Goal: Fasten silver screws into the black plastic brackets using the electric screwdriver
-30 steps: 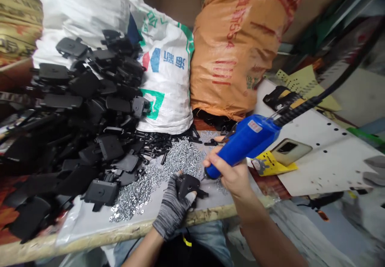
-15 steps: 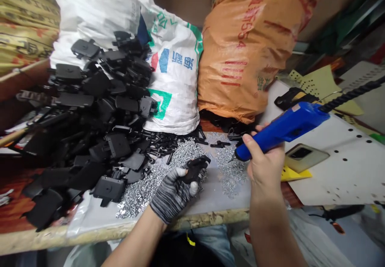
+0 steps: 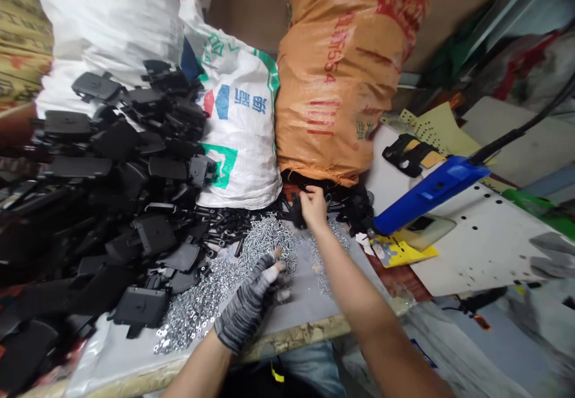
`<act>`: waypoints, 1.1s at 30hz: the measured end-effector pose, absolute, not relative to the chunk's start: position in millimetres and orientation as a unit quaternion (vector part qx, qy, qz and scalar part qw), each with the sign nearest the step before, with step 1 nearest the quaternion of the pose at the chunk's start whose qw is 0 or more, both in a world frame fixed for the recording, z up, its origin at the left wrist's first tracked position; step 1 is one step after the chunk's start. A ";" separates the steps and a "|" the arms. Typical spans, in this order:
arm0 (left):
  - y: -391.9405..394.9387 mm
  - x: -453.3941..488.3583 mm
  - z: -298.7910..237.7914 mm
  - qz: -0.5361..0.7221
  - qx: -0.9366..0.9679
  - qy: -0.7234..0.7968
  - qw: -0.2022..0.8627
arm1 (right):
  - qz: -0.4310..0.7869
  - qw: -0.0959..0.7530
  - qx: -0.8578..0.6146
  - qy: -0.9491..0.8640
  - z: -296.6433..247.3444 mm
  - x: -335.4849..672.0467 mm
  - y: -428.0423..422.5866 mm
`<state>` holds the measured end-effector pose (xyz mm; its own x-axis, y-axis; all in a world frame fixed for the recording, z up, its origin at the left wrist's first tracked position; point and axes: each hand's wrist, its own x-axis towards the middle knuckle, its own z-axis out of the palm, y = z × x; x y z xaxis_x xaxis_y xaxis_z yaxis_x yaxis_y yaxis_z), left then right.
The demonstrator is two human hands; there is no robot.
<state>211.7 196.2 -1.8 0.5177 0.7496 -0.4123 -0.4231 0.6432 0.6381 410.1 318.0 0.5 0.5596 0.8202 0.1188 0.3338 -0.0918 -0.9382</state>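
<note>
From the head camera, the right hand [image 3: 313, 206] pinches its fingers on a black plastic part [image 3: 296, 211] beside the orange sack [image 3: 332, 87]. The gloved left hand [image 3: 249, 302] hangs half-open, holding nothing visible, over screws [image 3: 269, 236] spread within easy reach. The blue screwdriver [image 3: 431, 194] sits unheld, out of the way.

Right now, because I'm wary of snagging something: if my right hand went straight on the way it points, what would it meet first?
Probably the bunched small black plastic parts at the foot of the orange woven sack. Your right hand looks almost on them, though depth is unclear. The sack lies just beyond.
</note>
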 end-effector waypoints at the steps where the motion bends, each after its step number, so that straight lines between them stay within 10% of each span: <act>1: 196.2 208.6 -1.5 0.349 0.266 0.343 0.830 | 0.231 0.521 -0.721 -0.394 4.6 426.7 337.4; 14: 228.5 193.4 3.3 0.539 0.598 0.479 0.351 | 0.456 0.450 -0.585 -0.497 0.7 386.7 239.2; 23: 188.3 188.5 32.4 0.294 0.760 0.292 0.501 | 0.290 0.372 -0.542 -0.696 27.8 384.8 160.6; 33: 150.9 192.4 4.9 0.333 0.572 0.411 0.627 | 0.100 0.382 -0.517 -0.760 7.7 353.7 131.2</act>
<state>192.4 150.9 4.9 0.4416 0.8871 -0.1342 0.0526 0.1238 0.9909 353.7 131.2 7.7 -0.1741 0.8621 0.4760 0.7090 0.4452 -0.5470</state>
